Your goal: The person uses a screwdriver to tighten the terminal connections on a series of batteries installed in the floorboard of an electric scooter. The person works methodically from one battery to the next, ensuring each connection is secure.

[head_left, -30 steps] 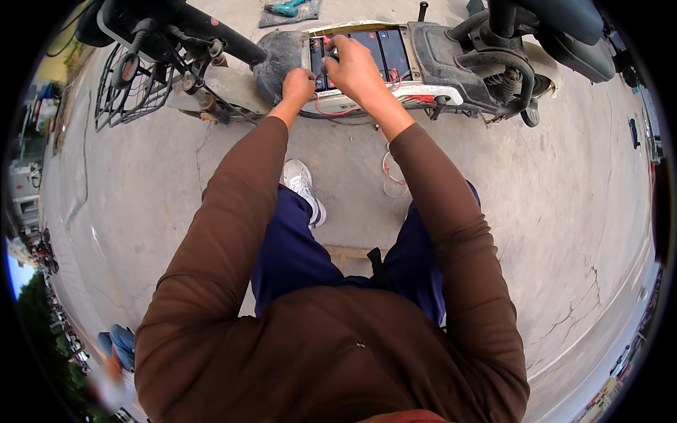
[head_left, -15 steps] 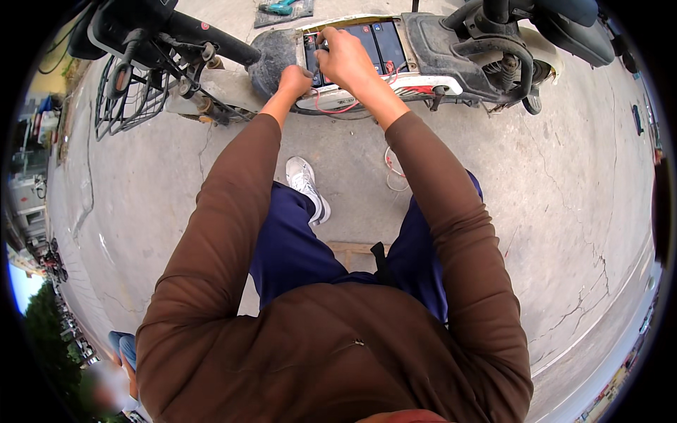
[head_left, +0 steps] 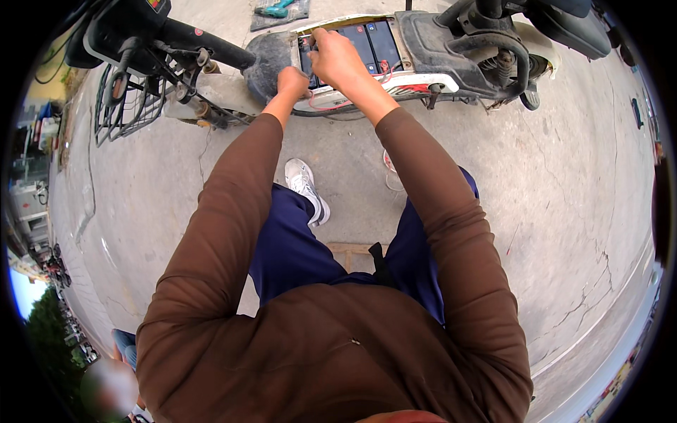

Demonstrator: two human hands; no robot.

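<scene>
An electric scooter (head_left: 436, 51) stands across the far side with its floor compartment uncovered. Dark battery blocks (head_left: 381, 44) sit side by side in it. My left hand (head_left: 292, 84) is closed at the compartment's near left corner, beside a thin red wire (head_left: 326, 106) that loops over the white side panel. Whether its fingers grip that wire is hidden. Above the left-hand battery, my right hand (head_left: 337, 60) is closed, thumb and fingers curled together at the left end. What it holds, if anything, cannot be made out. A red lead (head_left: 385, 67) lies by the right-hand battery.
A teal power tool (head_left: 275, 9) rests on a dark mat beyond the scooter. On the left are its handlebar column and wire basket (head_left: 121, 106). A red and white cable (head_left: 391, 171) lies on the concrete near my right leg. Another person (head_left: 125, 347) is at lower left.
My right hand has shifted slightly left and nearer over the batteries, its fingers still curled. The left hand stays at the corner. The whole view has shifted a little.
</scene>
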